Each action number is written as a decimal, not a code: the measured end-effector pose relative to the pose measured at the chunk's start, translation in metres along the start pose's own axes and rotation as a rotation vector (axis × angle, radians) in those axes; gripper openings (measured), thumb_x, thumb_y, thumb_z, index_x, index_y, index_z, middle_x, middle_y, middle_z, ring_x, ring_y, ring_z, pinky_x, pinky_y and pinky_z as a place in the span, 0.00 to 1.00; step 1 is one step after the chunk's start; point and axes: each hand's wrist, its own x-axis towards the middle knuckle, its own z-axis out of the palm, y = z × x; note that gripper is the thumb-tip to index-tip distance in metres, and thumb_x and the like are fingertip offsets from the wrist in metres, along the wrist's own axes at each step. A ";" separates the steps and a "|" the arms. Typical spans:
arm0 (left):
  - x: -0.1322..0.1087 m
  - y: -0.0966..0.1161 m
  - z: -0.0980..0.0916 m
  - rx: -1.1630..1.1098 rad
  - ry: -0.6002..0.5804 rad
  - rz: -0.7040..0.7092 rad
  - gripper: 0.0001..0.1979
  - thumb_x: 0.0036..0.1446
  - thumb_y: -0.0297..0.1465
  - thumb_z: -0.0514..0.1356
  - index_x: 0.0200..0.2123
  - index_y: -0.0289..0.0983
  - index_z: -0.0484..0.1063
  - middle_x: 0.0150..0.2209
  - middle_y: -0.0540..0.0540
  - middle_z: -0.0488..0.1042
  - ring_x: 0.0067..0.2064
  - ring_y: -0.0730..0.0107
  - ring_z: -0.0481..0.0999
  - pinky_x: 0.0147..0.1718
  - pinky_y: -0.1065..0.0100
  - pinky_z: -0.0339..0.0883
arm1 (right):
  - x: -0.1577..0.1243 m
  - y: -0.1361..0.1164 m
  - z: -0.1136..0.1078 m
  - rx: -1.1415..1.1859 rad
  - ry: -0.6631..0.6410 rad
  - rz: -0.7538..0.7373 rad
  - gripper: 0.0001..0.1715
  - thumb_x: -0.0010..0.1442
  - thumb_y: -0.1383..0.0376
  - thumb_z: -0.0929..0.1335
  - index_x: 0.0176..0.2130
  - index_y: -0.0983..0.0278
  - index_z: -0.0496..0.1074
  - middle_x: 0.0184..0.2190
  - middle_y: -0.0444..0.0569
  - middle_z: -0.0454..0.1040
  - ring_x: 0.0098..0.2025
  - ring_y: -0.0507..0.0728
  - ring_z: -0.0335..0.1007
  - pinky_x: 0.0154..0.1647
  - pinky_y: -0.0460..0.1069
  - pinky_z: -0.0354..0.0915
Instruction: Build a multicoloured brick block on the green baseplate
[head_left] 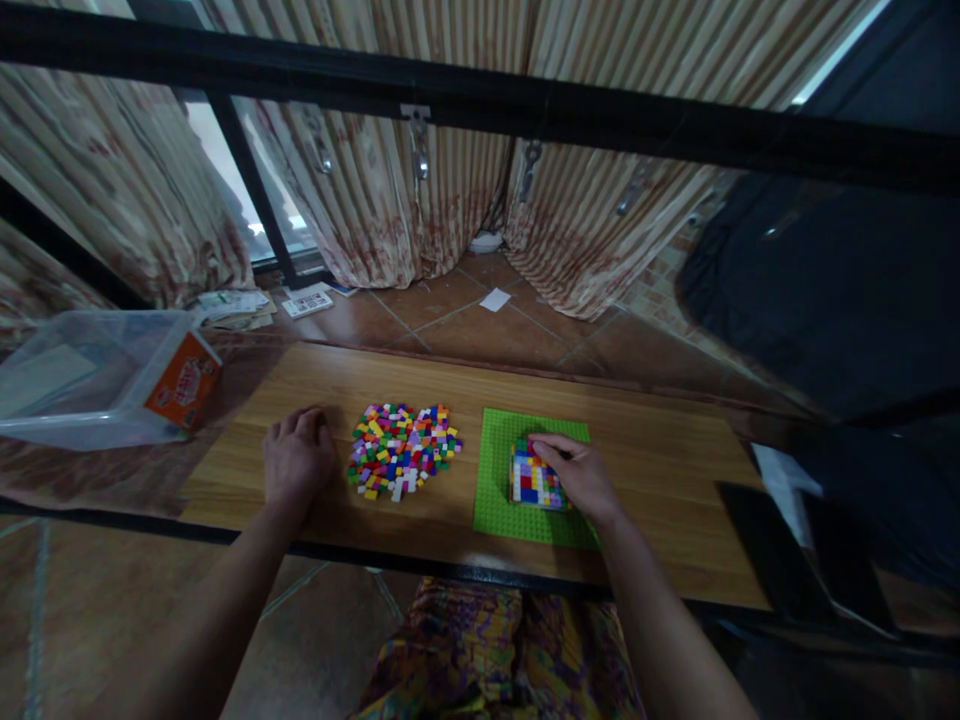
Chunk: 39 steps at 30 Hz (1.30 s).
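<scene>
A green baseplate [501, 497] lies on the wooden board [660, 500]. A block of multicoloured small bricks [531, 479] stands built on it. My right hand [579, 474] rests on the block's far right side, fingers curled and pressed against its top. A loose pile of coloured bricks [402, 449] lies left of the plate. My left hand [298, 457] sits on the board just left of the pile, fingers curled under, knuckles up, with nothing visible in it.
A clear plastic tub [75, 380] with an orange label stands at the far left. Papers [240, 305] lie on the tiled floor beyond. A dark bag [825, 290] and dark flat items [795, 550] are at the right. Curtains hang behind.
</scene>
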 end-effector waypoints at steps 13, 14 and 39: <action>-0.001 0.001 0.000 -0.022 0.015 -0.007 0.19 0.60 0.33 0.50 0.50 0.35 0.73 0.52 0.37 0.74 0.52 0.51 0.70 0.53 0.53 0.61 | 0.000 -0.001 -0.004 0.060 -0.038 0.079 0.23 0.48 0.48 0.73 0.38 0.60 0.81 0.37 0.48 0.82 0.34 0.56 0.75 0.37 0.51 0.69; -0.001 0.001 0.000 -0.021 0.012 -0.011 0.19 0.60 0.33 0.50 0.50 0.35 0.73 0.52 0.37 0.74 0.51 0.51 0.70 0.53 0.53 0.61 | 0.000 -0.001 -0.004 0.057 -0.041 0.089 0.23 0.48 0.48 0.73 0.38 0.60 0.81 0.36 0.48 0.82 0.33 0.55 0.75 0.37 0.51 0.69; -0.003 0.004 -0.003 -0.048 0.014 -0.027 0.19 0.61 0.32 0.50 0.50 0.34 0.73 0.52 0.36 0.74 0.52 0.49 0.70 0.52 0.51 0.62 | -0.001 0.000 -0.007 -0.017 -0.067 0.032 0.28 0.50 0.44 0.71 0.41 0.61 0.80 0.39 0.49 0.81 0.38 0.59 0.76 0.42 0.55 0.71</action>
